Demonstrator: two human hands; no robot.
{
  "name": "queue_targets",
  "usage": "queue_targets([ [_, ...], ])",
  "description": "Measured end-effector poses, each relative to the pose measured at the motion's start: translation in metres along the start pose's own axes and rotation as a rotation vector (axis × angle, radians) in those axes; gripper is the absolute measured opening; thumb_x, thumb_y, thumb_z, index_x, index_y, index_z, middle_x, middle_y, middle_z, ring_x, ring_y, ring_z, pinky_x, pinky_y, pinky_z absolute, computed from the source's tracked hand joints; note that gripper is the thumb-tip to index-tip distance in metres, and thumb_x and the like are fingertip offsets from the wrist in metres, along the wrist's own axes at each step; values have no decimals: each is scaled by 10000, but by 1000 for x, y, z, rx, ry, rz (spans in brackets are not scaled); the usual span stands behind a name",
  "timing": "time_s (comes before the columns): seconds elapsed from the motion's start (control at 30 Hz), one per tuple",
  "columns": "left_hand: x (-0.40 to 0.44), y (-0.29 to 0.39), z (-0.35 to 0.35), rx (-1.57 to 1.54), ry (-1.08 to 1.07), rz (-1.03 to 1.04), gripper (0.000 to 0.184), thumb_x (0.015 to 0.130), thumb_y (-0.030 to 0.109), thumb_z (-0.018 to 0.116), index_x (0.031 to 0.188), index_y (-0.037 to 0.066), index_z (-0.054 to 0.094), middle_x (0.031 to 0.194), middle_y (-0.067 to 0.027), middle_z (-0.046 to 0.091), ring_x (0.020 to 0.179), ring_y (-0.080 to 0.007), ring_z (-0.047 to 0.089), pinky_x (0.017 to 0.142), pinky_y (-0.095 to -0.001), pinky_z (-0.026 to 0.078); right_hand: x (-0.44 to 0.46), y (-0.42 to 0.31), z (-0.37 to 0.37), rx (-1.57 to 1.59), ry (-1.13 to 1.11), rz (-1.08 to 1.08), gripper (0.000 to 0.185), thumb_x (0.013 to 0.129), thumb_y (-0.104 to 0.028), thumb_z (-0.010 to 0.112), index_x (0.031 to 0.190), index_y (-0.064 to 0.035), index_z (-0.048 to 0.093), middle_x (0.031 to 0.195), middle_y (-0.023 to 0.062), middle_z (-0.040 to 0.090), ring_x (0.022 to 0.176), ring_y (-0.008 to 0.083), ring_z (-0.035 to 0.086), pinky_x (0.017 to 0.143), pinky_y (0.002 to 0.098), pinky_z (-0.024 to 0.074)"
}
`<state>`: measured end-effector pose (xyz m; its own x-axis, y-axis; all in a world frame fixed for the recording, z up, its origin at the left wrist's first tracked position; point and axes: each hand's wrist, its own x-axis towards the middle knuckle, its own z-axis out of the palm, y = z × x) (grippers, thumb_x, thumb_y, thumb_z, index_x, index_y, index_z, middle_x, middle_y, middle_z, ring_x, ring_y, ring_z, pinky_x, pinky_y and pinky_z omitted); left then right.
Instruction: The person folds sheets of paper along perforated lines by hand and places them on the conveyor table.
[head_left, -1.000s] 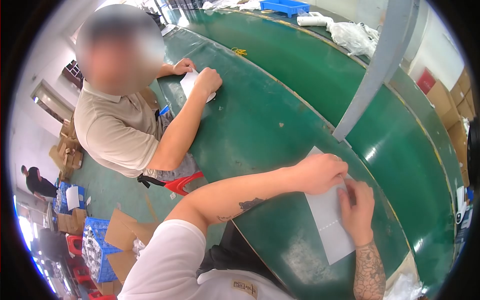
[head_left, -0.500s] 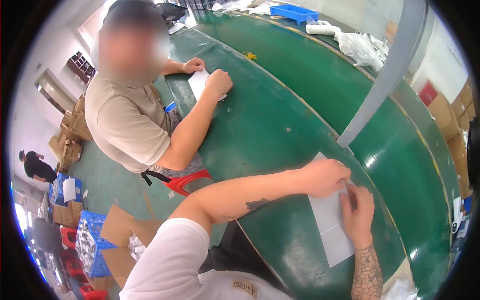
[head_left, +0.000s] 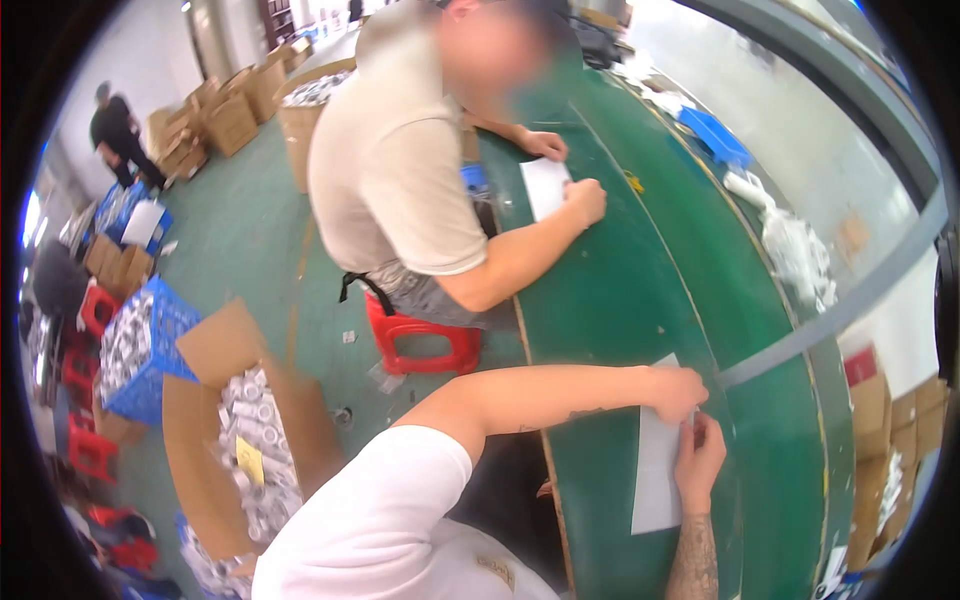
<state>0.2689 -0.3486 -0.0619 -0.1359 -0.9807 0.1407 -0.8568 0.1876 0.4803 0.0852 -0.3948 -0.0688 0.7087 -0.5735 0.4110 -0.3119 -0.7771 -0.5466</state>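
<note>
A long, flat white sheet [head_left: 655,480] lies on the green tabletop in front of me. My left hand [head_left: 674,393] reaches across its upper part, with fingers closed in a pinch near the upper right edge. Just below, my right hand [head_left: 700,455] has its thumb and curled fingers at the same edge, almost touching the left fingertips. Exactly what the fingertips grip between them is too small to make out, apart from the sheet's edge.
Beside me a person sits on a red stool [head_left: 425,340], both hands on another white sheet [head_left: 545,188]. A grey metal post [head_left: 830,325] crosses at right. An open carton [head_left: 200,440] of white parts and a blue crate [head_left: 150,350] stand on the floor at left.
My view has swung left and tilted, so the co-worker and cartons appear further right. Both my hands stay at the sheet's upper right edge, close together.
</note>
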Motion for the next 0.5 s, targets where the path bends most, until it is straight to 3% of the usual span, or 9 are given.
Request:
queue_targets([
  [0.03,-15,3,-10,-2,23,-16,264,817,146,625,1055,35,643,1017,-171,634,1021,-355,611,853,-440,519,11,-5,9,-2,-15,-23,177,888,-123,678,1020,-14,637,812,92,591,713,249,552,698,380,441],
  [0.1,-50,12,-27,177,378,-148,263,813,139,630,1054,35,632,995,-166,625,998,-363,606,838,-446,518,42,-17,30,27,-53,-70,227,895,-120,646,1070,23,638,887,141,653,763,256,614,712,357,495],
  [0.2,-129,43,-48,-200,552,-139,229,821,112,635,1039,44,615,976,-155,612,957,-360,600,790,-450,508,78,-18,71,42,-16,-114,247,890,-176,650,1047,14,637,888,170,655,781,321,626,713,399,501],
  [0.23,-156,41,-33,-215,646,-22,244,817,112,652,1047,40,617,932,-143,611,898,-346,611,766,-444,512,89,-18,84,16,7,-87,259,875,-185,657,1058,-2,648,916,176,666,816,328,645,732,413,510],
  [0.27,-185,49,-39,-316,541,-42,239,845,143,664,1054,32,629,894,-132,638,840,-324,638,748,-418,528,96,-21,93,-16,27,-113,264,867,-183,657,1067,-10,653,942,175,676,846,336,656,752,422,517],
  [0.33,-239,64,-39,-678,341,-203,220,920,149,672,1096,18,653,941,-76,706,849,-140,668,749,-298,538,101,-32,98,-30,90,-123,264,868,-172,635,1088,-27,656,1036,173,680,977,361,642,855,449,505],
  [0.37,-261,66,-34,-765,269,-240,219,930,134,675,1110,10,653,956,-61,706,854,-102,652,759,-274,535,98,-44,93,-44,99,-98,252,872,-179,626,1077,-36,654,1074,172,673,1030,372,624,887,468,492],
  [0.47,-312,62,8,-930,173,-486,254,935,118,666,1160,3,642,1002,-65,708,908,-133,665,825,-286,535,75,-57,73,-28,200,-111,177,880,-214,584,980,-85,652,976,142,674,938,382,625,751,532,460],
  [0.5,-329,49,34,-953,177,-602,254,930,107,667,1162,7,644,1027,-63,705,920,-135,665,845,-277,529,61,-60,61,-84,235,-115,199,851,-172,646,1029,-88,679,983,172,690,924,387,650,799,494,516],
])
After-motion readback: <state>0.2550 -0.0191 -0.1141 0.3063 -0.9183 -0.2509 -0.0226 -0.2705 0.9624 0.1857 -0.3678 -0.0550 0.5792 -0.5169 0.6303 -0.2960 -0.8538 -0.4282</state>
